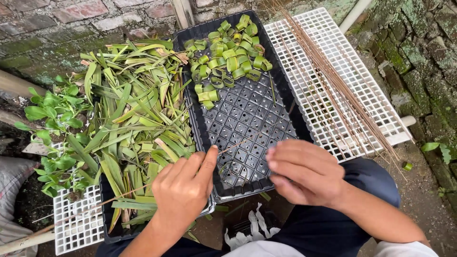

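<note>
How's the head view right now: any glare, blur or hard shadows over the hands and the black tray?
Head view: soft, even daylight, no hard shadows; slight sheen only on the black tray. The left hand and right hand look a little motion-softened, while the leaf rings and thin sticks stay sharp.

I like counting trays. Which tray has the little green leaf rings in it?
The black tray in the middle; its rings fill the far end. The white one holds sticks.

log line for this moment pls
left hand: pinching thin stick | right hand: curled, contents hidden | black tray: leaf rings at far end
</note>
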